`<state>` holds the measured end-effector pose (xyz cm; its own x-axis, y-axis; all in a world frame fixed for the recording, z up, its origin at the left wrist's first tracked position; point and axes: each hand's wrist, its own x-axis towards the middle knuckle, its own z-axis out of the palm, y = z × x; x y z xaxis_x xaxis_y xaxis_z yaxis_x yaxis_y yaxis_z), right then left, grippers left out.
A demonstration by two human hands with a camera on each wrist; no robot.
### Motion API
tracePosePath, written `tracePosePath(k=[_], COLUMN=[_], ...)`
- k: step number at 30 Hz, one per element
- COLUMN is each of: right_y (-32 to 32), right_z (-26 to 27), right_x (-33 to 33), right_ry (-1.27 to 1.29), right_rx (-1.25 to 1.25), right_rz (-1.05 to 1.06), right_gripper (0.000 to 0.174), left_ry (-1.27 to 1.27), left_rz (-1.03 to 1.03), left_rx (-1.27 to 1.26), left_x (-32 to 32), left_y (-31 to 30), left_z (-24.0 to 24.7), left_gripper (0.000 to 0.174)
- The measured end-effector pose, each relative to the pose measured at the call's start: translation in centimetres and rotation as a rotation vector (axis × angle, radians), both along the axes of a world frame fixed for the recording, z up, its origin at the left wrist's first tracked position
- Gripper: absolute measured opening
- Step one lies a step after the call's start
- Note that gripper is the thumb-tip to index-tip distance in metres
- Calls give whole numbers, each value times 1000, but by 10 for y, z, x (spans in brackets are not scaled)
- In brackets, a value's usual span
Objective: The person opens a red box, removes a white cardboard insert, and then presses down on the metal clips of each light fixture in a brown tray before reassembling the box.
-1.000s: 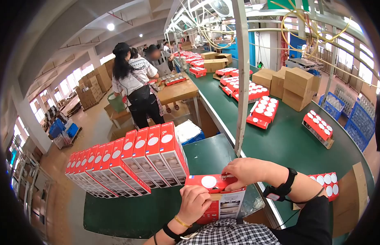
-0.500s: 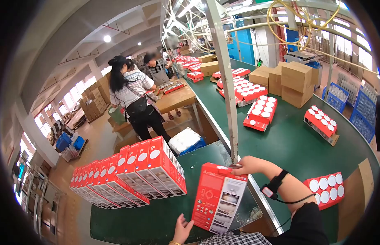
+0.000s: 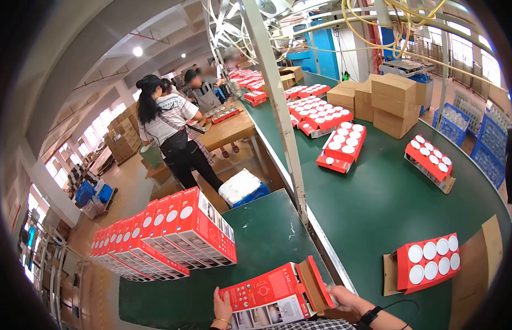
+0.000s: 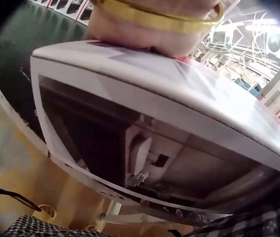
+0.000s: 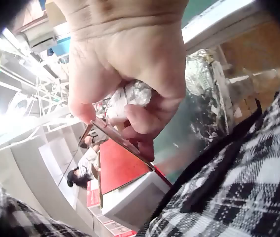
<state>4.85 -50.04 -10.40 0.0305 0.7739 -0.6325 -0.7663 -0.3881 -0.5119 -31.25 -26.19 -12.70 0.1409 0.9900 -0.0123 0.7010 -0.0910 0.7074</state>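
A red and white printed carton (image 3: 261, 291) lies tilted in front of the person, its right end flap (image 3: 321, 283) standing up with brown cardboard inside. My left hand (image 3: 222, 309) holds the carton's left end. In the left wrist view, the carton's photo-printed side (image 4: 154, 153) fills the middle below a wrist with a gold bangle. My right hand (image 3: 347, 300) pinches the flap at the right end. In the right wrist view, thumb and fingers meet on that flap's edge, and a crumpled, shiny translucent wad (image 5: 132, 96) sits within the curled fingers.
A row of similar red cartons (image 3: 184, 231) stands on the green table (image 3: 267, 220) at left. Across a metal post (image 3: 275, 110) and rail, the green conveyor (image 3: 366, 209) carries packs with round white tops (image 3: 432, 258) and brown boxes (image 3: 396, 104). People stand further back.
The carton, upright before, has tipped over to lie lengthwise with its flap end to the right. My left hand has come off its top and round to the left end; the right has moved down.
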Motion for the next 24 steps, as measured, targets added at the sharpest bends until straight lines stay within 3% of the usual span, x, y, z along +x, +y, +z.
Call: tracePosePath(k=[3,4,5,7,11,12,13,15,16,17,19,21,23,24], right_y=[2,5,11,18,5,-1,-6,-11,-10,-6,8,22,34,37], right_z=[7,14,14,7,-14,-15,-14,2,-1,-1,2,9,7,-5], right_x=[-1,-5,-8,-10,-8,-5,-2,2,-1,-2,-5,-15,-21,-18], right_ry=[169,-19,-18,-817,-700,-894,-895,-1426,-1500,-1503,-1592,-1239,-589,-587], right_rx=[-16,-43,-42,53,-44,-109,-114,-268,-251,-250,-1,79,46,49], right_rz=[-57,-14,-15,179,125,69,76,181,54,56,-75,-20,49,51], right_gripper=[30,49,49,61,66,57,57,45,37,37,33,28,28,28], left_ry=[25,27,54,87,77,81,80,94,93,124,156,164,163,156], left_rz=[-45,-48,-48,-48,-37,-32,-29,-23,-22,-27,-23,-28,-37,-44], left_rx=[66,66,76,81,48,37,29,29,27,37,51,58,68,84], left_x=[-8,-10,-7,-5,1,2,3,5,7,9,11,10,6,6], left_y=[6,6,6,4,-2,-3,-5,-7,-8,-10,-11,-12,-14,-13], left_z=[-9,-13,-10,-5,16,19,21,27,27,27,27,27,25,25], left_gripper=[59,59,59,59,59,59,59,58,58,58,58,58,58,58])
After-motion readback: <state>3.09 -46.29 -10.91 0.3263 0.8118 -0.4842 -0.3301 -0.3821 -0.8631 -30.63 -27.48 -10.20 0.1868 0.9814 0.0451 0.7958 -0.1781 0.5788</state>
